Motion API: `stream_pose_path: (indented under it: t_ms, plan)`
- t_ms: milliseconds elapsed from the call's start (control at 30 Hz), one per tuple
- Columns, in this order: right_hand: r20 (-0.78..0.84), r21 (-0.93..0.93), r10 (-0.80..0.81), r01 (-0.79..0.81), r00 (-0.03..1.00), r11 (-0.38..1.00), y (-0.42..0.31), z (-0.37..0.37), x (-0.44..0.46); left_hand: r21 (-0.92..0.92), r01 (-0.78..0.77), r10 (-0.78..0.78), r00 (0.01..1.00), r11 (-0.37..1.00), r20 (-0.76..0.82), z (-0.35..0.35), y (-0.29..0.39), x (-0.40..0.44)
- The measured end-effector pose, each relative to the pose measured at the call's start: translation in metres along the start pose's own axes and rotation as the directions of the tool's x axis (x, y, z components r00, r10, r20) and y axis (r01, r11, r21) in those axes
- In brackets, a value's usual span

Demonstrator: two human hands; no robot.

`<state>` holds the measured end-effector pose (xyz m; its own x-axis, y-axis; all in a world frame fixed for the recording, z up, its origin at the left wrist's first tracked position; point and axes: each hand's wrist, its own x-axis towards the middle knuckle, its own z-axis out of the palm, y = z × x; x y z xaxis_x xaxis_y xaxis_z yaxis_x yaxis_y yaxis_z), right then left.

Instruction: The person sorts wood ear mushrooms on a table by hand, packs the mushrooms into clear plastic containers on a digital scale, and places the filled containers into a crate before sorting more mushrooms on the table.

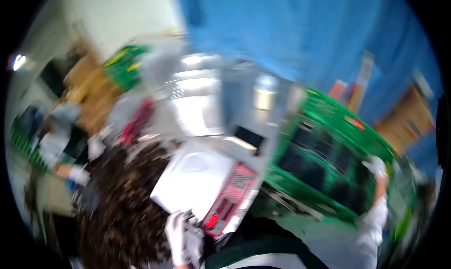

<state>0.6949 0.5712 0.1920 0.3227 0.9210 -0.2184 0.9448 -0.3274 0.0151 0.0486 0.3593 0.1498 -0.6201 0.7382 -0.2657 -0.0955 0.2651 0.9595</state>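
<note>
My left hand (pixel 178 236), in a white glove, is at the near left corner of a digital scale (pixel 192 180) with a white pan and a red panel with lit digits. Its fingers look curled, with something dark and greyish at them, too blurred to name. My right arm reaches out to the right, and the gloved right hand (pixel 377 167) is over the right end of a green plastic crate (pixel 291 170). Its fingers seem stretched out, thumb apart, with nothing visible in them. Dark packs (pixel 305 172) lie inside the crate.
Left of the scale spreads a heap of dark brown pieces (pixel 131 198), with a co-worker's gloved hand (pixel 79 175) beside it. Behind are a shiny plastic stack (pixel 197 95), a lidded jar (pixel 265 93), a dark flat object (pixel 249 137) and a second red device (pixel 137 121).
</note>
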Motion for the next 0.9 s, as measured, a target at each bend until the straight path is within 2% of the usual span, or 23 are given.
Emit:
stream_pose_path:
  t_ms: [33, 67, 100, 167, 200, 233, 267, 333, 367, 433, 467, 500, 533, 567, 633, 667, 700, 733, 767, 833, 900]
  plan:
    - [-0.202, 0.027, -0.227, 0.237, 0.953, 0.971, 0.002, 0.015, 0.029, -0.086, 0.146, -0.148, 0.989, 0.986, -0.01, 0.003, 0.006, -0.005]
    - [-0.268, 0.073, -0.315, 0.345, 0.911, 0.936, -0.028, 0.004, 0.051, -0.107, 0.037, -0.035, 0.999, 0.994, 0.017, 0.001, -0.009, -0.007]
    - [-0.372, 0.113, -0.462, 0.534, 0.805, 0.838, -0.055, -0.004, 0.072, -0.113, -0.068, 0.076, 0.995, 0.991, 0.067, -0.001, -0.022, -0.004]
    - [-0.493, 0.22, -0.617, 0.774, 0.613, 0.593, -0.165, -0.044, 0.059, 0.109, -0.192, 0.181, 0.978, 0.975, 0.105, -0.003, -0.045, -0.008]
    - [-0.476, 0.243, -0.69, 0.835, 0.546, 0.493, -0.22, -0.062, 0.042, 0.098, -0.157, 0.147, 0.983, 0.983, 0.106, 0.001, -0.044, -0.016]
    - [-0.46, 0.262, -0.749, 0.879, 0.477, 0.398, -0.267, -0.082, 0.025, 0.083, -0.124, 0.113, 0.986, 0.989, 0.12, 0.006, -0.042, -0.026]
    - [-0.515, 0.189, -0.765, 0.922, 0.385, 0.337, -0.304, -0.088, 0.02, 0.153, -0.154, 0.135, 0.983, 0.976, 0.127, 0.006, -0.046, -0.032]
    - [-0.592, 0.084, -0.773, 0.971, 0.229, 0.223, -0.376, -0.095, 0.016, 0.231, -0.081, 0.064, 0.995, 0.97, 0.081, 0.005, -0.047, -0.05]
    - [-0.621, 0.049, -0.767, 0.985, 0.16, 0.166, -0.409, -0.098, 0.012, 0.262, -0.116, 0.107, 0.993, 0.958, 0.049, 0.002, -0.051, -0.058]
    - [-0.706, -0.074, -0.707, 0.988, 0.043, 0.134, -0.472, -0.094, 0.009, 0.265, -0.206, 0.227, 0.973, 0.942, -0.051, -0.006, -0.058, -0.075]
    - [-0.686, -0.174, -0.727, 0.97, 0.004, 0.169, -0.498, -0.091, 0.01, 0.235, -0.012, 0.042, 0.992, 0.972, -0.122, -0.011, -0.051, -0.087]
    - [-0.663, -0.271, -0.748, 0.942, -0.032, 0.2, -0.521, -0.084, 0.011, 0.265, -0.057, 0.109, 0.976, 0.963, -0.188, -0.017, -0.071, -0.095]
    - [-0.619, -0.285, -0.783, 0.948, -0.071, 0.139, -0.541, -0.071, 0.02, 0.236, 0.0, 0.062, 0.965, 0.972, -0.255, -0.021, -0.077, -0.105]
    - [-0.49, -0.318, -0.872, 0.933, -0.009, 0.169, -0.559, -0.064, 0.02, 0.202, 0.056, 0.012, 0.948, 0.978, -0.318, -0.025, -0.082, -0.116]
    - [-0.477, -0.253, -0.872, 0.967, -0.111, 0.015, -0.579, -0.039, 0.027, 0.171, -0.001, 0.074, 0.904, 0.985, -0.42, -0.033, -0.114, -0.132]
    - [-0.468, -0.263, -0.874, 0.965, -0.132, -0.004, -0.584, -0.037, 0.029, 0.153, 0.016, 0.058, 0.881, 0.988, -0.47, -0.036, -0.127, -0.142]
    - [-0.459, -0.237, -0.887, 0.969, -0.046, 0.072, -0.586, -0.041, 0.025, -0.004, 0.143, -0.127, 0.859, 0.99, -0.496, -0.035, -0.113, -0.153]
    - [-0.446, -0.213, -0.894, 0.966, 0.041, 0.15, -0.587, -0.044, 0.02, -0.04, 0.126, -0.129, 0.847, 0.991, -0.515, -0.035, -0.117, -0.16]
    - [-0.495, -0.221, -0.869, 0.964, 0.022, 0.15, -0.588, -0.046, 0.018, -0.073, 0.108, -0.13, 0.836, 0.991, -0.534, -0.037, -0.121, -0.167]
    - [-0.516, -0.12, -0.854, 0.982, 0.066, 0.149, -0.589, -0.05, 0.016, -0.099, 0.121, -0.156, 0.804, 0.988, -0.574, -0.042, -0.123, -0.175]
    - [-0.543, -0.149, -0.839, 0.979, 0.038, 0.141, -0.59, -0.056, 0.018, -0.093, 0.1, -0.135, 0.795, 0.991, -0.591, -0.048, -0.131, -0.178]
